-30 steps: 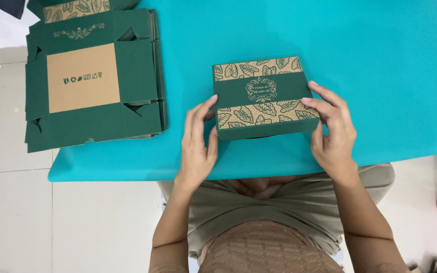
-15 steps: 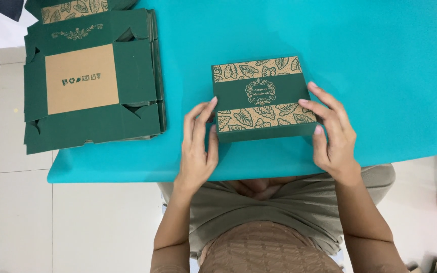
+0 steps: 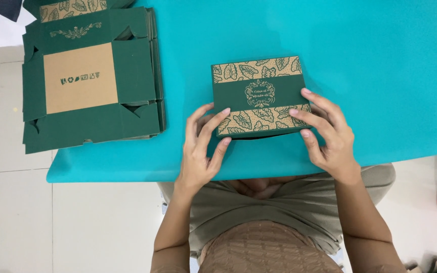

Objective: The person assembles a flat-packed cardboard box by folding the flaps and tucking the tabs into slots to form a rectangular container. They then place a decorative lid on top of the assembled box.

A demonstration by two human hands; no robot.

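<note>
Green box w/ tan leaf bands sits on the teal bench, near its front edge, close to you. Your left hand & right hand brace its two front corners, fingers spread flat, steadying it. Flat box blanks lie stacked well apart at left.

We have a single view, taken from a camera worn on the head and aimed almost straight down. It looks over the near edge of the flat turquoise table surface, close enough that our forearms enter from the bottom edge of the frame. The white tiled floor fills the left and lower margins. No second view shares this scene.
</note>
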